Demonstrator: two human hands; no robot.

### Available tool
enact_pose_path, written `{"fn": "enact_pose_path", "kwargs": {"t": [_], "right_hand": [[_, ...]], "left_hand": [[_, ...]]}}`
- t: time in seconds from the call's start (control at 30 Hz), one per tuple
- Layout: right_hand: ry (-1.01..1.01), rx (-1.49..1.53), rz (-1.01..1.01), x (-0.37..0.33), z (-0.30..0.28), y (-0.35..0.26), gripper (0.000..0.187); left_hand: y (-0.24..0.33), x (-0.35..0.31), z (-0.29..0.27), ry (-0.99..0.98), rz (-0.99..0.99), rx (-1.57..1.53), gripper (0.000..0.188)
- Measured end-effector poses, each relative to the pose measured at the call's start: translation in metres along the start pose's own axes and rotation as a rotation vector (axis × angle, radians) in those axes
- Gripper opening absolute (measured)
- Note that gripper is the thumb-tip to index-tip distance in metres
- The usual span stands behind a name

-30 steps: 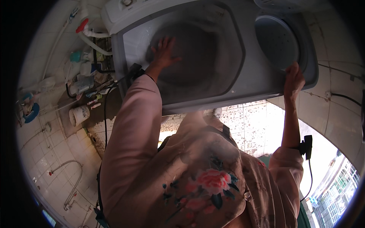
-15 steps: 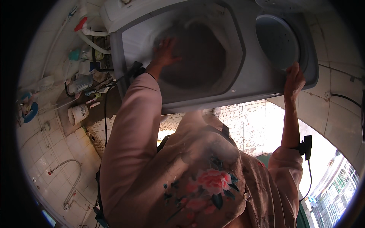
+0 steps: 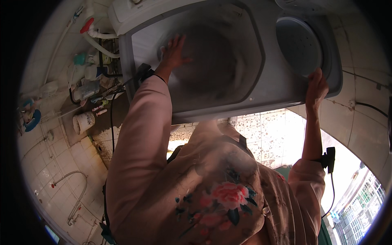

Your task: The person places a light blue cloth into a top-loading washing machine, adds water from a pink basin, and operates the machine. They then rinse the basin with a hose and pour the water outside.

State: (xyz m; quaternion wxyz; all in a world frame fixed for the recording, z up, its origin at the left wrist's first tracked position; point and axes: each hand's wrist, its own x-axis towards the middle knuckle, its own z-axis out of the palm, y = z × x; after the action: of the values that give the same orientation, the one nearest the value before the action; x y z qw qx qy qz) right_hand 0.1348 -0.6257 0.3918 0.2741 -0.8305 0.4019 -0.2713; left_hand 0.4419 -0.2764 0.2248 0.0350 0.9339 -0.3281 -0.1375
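Note:
A grey twin-tub washing machine (image 3: pixel 228 107) stands in front of me, its large wash tub (image 3: pixel 134 49) on the left and the round spin tub (image 3: pixel 296 45) on the right. Over the wash tub's left part reaches my left hand (image 3: pixel 173 55), fingers spread, holding nothing. Dark, blurred contents (image 3: pixel 208 61) lie below it; whether water or cloth, I cannot tell. My right hand (image 3: pixel 317 87) is closed on the machine's front rim beside the spin tub, its fingertips partly hidden. Dark straps with boxes sit on both my arms.
To the left are a white pipe with a red valve handle (image 3: pixel 86 25), a whitish bucket (image 3: pixel 83 122) and several bottles (image 3: pixel 87 87). A black cable (image 3: pixel 112 126) hangs beside my left sleeve. Tiled wall (image 3: pixel 359 102) rises close on the right. Speckled tiles (image 3: pixel 265 134) cover the floor.
My left hand has shifted slightly left and up over the wash tub. The dark contents look different, with the pale edge around them blurred. My right hand stays on the rim.

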Motion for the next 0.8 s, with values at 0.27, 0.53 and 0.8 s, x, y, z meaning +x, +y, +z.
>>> {"fn": "enact_pose_path", "kwargs": {"t": [0.27, 0.53, 0.8], "right_hand": [[0.000, 0.003, -0.024, -0.001, -0.001, 0.003, 0.045], [0.007, -0.003, -0.022, 0.000, 0.000, 0.000, 0.045], [0.022, 0.003, -0.043, 0.000, 0.003, 0.004, 0.043]], "left_hand": [[0.008, -0.003, 0.015, -0.073, -0.035, -0.071, 0.108], [0.015, 0.010, 0.016, 0.046, 0.080, 0.010, 0.107], [0.053, 0.011, 0.007, -0.037, 0.125, 0.203, 0.100]]}}
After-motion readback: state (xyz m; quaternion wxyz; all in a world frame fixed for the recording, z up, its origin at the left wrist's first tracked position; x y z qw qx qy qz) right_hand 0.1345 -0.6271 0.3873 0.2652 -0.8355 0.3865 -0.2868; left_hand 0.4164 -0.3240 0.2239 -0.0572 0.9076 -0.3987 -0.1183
